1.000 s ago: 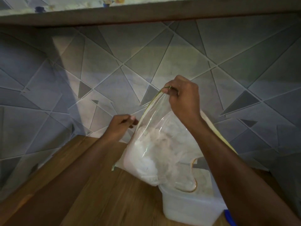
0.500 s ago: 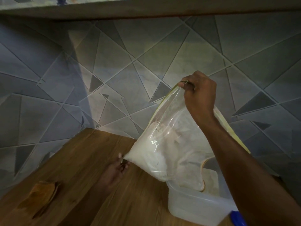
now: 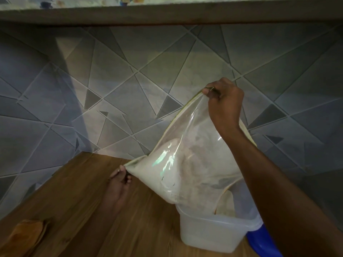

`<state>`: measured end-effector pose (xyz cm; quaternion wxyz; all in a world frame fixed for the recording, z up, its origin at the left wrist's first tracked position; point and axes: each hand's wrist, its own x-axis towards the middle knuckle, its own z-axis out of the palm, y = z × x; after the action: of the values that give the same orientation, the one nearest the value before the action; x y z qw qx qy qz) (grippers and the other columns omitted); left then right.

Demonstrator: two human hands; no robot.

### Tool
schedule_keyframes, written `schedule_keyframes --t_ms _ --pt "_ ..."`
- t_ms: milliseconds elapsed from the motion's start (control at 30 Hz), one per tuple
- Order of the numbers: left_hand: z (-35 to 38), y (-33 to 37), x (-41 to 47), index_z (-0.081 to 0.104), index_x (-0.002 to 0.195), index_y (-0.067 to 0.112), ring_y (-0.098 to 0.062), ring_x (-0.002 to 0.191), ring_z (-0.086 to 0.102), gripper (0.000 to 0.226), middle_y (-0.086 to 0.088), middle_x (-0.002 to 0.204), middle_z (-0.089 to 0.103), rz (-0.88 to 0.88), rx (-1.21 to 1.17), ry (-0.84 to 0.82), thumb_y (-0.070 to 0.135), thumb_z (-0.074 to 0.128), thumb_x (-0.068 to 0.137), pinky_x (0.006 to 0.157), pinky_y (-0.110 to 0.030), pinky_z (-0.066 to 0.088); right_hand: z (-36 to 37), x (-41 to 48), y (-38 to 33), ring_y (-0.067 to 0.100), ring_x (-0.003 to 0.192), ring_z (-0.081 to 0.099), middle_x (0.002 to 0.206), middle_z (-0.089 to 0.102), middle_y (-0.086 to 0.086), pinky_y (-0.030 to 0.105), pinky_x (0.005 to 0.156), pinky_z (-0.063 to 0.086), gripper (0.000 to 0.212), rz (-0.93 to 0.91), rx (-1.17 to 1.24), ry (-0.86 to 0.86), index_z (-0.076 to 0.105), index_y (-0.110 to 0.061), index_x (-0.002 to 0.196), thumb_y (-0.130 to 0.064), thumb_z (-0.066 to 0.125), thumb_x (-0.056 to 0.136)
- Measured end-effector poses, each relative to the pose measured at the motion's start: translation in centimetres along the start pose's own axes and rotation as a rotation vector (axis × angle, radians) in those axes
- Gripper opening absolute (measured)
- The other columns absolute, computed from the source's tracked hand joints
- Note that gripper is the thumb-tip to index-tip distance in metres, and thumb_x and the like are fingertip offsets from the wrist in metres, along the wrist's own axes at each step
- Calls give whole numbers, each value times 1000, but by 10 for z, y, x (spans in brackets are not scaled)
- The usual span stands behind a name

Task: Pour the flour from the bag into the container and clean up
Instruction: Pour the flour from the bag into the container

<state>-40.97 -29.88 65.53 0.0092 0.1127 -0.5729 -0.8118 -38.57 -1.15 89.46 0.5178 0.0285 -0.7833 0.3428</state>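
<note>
Flour (image 3: 178, 175) fills the lower half of a clear plastic bag (image 3: 187, 145) held tilted above a wooden countertop (image 3: 89, 201), its open mouth dipping into a translucent white plastic container (image 3: 209, 232) that stands at the counter's right side. A person's right hand (image 3: 224, 101) is closed around the bag's raised upper corner, pinching the yellowish edge strip high against a grey wall (image 3: 130, 75) tiled in angular triangles. The left hand (image 3: 120, 179) reaches in from below and grips the bag's low, pointed left corner between thumb and fingers, just above the counter. Some flour is visible inside the container beneath the bag's mouth. A blue object (image 3: 263, 242), partly hidden behind the right forearm, sits touching or just beside the container's right side; what it is cannot be told. An orange-brown object (image 3: 24, 236), blurred, lies on the counter at the lower left, well apart from the container. A dark shelf edge (image 3: 167, 14) runs across the top.
</note>
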Motion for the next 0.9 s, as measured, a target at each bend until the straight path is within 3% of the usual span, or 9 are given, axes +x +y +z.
schedule_keyframes --t_ms 167,333,433,533,667,733,900 --pt "16 16 -5 62 94 5 -9 68 53 20 -3 80 59 102 -111 0 21 54 103 56 -13 52 -15 3 10 16 80 68 84 71 0 40 80 58 10 74 32 30 77 -11 85 -4 71 85" --pt "21 33 -6 67 90 4 -18 77 58 20 -9 83 65 157 -30 -31 18 58 101 69 -27 55 -27 3 19 13 80 68 85 71 0 35 83 58 14 143 75 67 77 -14 84 -3 69 86" --pt "30 43 -10 66 84 7 -12 65 52 22 -4 71 60 214 18 -49 16 58 101 57 -20 52 -35 5 24 11 81 69 84 72 -2 36 84 57 15 174 98 98 77 -16 82 -3 70 84" --pt "40 56 -14 65 89 15 -11 68 53 16 -2 75 59 225 53 -81 17 57 102 63 -21 49 -45 8 29 11 81 68 84 71 -3 37 84 58 14 177 79 128 77 -16 83 -3 72 82" --pt "52 71 -18 66 102 -2 -17 58 45 17 -11 69 53 297 128 -103 13 57 101 40 -16 40 -58 10 38 11 82 69 84 71 -2 39 86 57 18 219 121 172 73 -23 83 -5 73 83" --pt "62 76 -21 67 104 -5 -18 57 43 19 -14 72 51 356 159 -89 12 59 100 38 -17 36 -66 11 43 13 82 69 86 73 1 37 85 58 11 224 101 202 76 -17 87 -7 73 84" --pt "85 85 -27 71 85 7 -14 56 43 15 -10 67 50 360 175 -52 15 66 96 44 -23 36 -88 9 56 12 80 68 84 72 0 35 84 57 4 244 89 222 77 -13 86 -11 75 83"
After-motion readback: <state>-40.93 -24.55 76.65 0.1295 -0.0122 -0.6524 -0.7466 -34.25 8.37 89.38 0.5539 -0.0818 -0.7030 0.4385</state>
